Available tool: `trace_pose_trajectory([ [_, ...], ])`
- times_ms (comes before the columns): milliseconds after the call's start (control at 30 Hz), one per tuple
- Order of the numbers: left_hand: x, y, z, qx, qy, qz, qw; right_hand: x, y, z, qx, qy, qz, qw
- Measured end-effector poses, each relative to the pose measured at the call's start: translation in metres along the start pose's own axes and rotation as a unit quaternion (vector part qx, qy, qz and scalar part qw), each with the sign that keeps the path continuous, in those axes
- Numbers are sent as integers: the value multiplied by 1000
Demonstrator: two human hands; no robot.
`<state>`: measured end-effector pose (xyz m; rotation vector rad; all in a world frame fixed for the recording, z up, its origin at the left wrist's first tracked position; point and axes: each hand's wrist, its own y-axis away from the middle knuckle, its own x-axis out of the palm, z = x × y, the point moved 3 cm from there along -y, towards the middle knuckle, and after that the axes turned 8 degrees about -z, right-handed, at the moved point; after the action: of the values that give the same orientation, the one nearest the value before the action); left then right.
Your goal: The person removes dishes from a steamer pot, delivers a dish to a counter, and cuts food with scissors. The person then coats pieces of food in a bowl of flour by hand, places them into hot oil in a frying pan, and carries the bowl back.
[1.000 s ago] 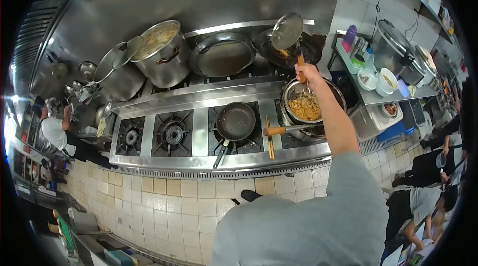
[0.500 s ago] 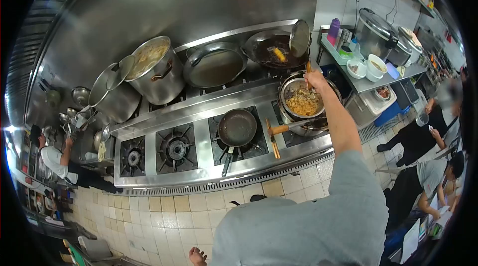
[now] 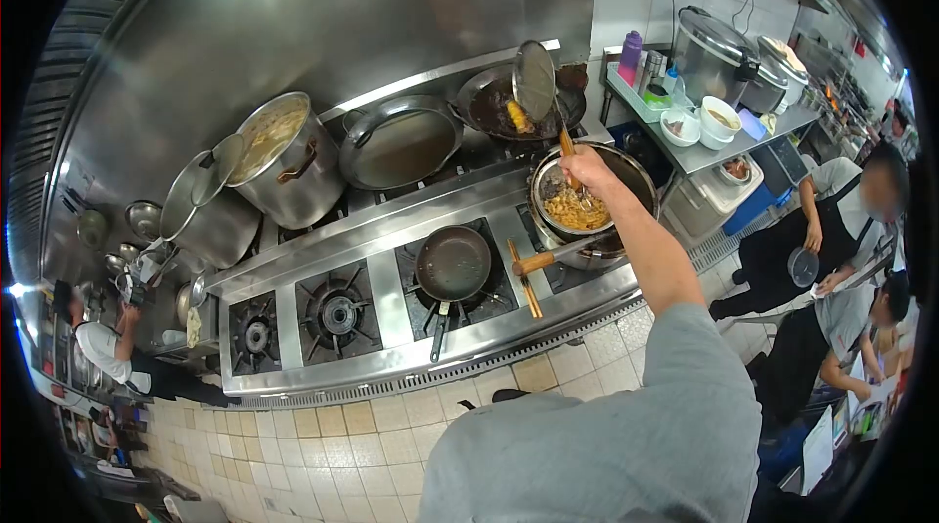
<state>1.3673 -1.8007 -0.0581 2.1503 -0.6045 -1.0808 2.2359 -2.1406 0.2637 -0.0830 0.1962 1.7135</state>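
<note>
Head cam: R hand [image 3: 587, 169] holds strainer [image 3: 534, 81], any txt illegible.

The wok [image 3: 486, 102] (with food [image 3: 519, 118] inside) stands right of the stockpots [image 3: 295, 198].

Wooden strainer handle [image 3: 565, 140], glossy metal stockpot [image 3: 298, 188]

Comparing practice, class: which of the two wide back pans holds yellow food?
The right pan, where yellow food shows beside the strainer; the left pan shows none.
</note>
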Motion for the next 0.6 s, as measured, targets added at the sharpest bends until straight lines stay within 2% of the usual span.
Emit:
trace_pose_trajectory([
  [267, -1, -12, -6, 6, 0, 3, 1000, 20, 15, 31, -31, -10, -8, 999],
  [467, 7, -18, -19, 8, 10, 5, 1000, 24, 0, 7, -1, -26, 15, 1000],
  [600, 15, -23, -30, 14, 18, 11, 1000, 7, -2, -12, -13, 46, -11, 999],
])
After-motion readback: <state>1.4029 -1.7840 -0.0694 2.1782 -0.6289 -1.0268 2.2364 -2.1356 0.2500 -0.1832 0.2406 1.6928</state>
